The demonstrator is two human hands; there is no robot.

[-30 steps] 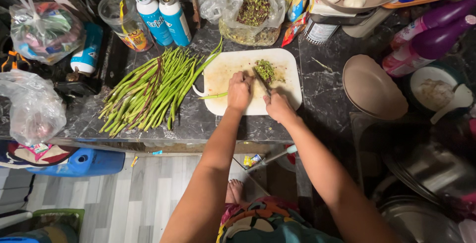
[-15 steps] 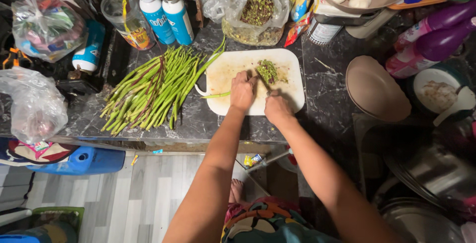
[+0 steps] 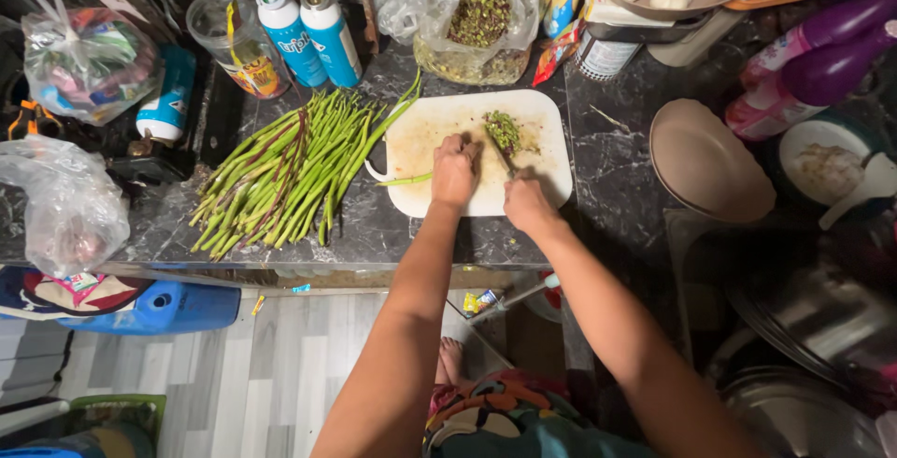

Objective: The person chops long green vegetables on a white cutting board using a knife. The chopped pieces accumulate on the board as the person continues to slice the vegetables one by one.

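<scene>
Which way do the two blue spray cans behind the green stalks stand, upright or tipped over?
Upright. The head view looks straight down on the round caps of both blue spray cans, standing side by side on the dark counter behind the green stalks.

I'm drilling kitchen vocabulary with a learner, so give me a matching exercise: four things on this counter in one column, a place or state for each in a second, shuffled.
Things:
1. long green stalks
2. cutting board
3. chopped greens
4. two spray cans

Places or states:
A. standing upright at the back
B. in a small heap on the board
C. white, under both hands
D. lying whole in a loose pile left of the board

Pairs: 1-D, 2-C, 3-B, 4-A
</scene>
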